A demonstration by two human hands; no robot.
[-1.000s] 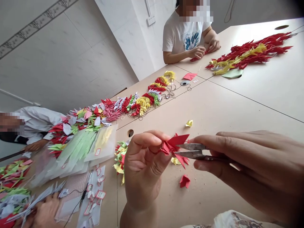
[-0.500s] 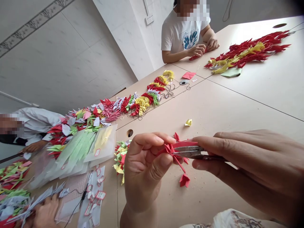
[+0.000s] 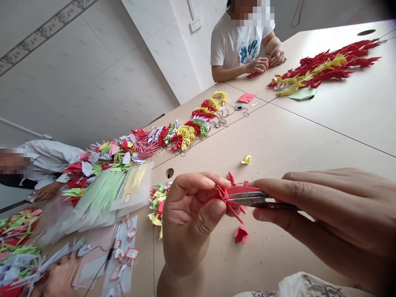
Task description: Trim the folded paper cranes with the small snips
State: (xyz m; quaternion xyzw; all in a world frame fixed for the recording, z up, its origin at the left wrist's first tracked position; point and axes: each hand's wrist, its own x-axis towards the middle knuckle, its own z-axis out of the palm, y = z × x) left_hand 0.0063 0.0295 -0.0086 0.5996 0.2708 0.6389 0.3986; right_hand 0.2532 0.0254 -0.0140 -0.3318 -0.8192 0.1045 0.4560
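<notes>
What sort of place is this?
Likely a shared craft workroom: garlands of folded paper lie along the tables, a co-worker sits opposite, and the right hand holds scissors to a red paper figure in the left hand.

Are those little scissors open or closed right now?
Closed, or nearly: the scissors show blades pressed together on the red paper piece.

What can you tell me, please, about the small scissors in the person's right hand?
The scissors are small, silvery metal snips with short pointed blades, drawn nearly together. The right hand pinches them, hiding the handle. They lie roughly level above the table, tips pointing left into the red folded paper held by the left hand.
</notes>
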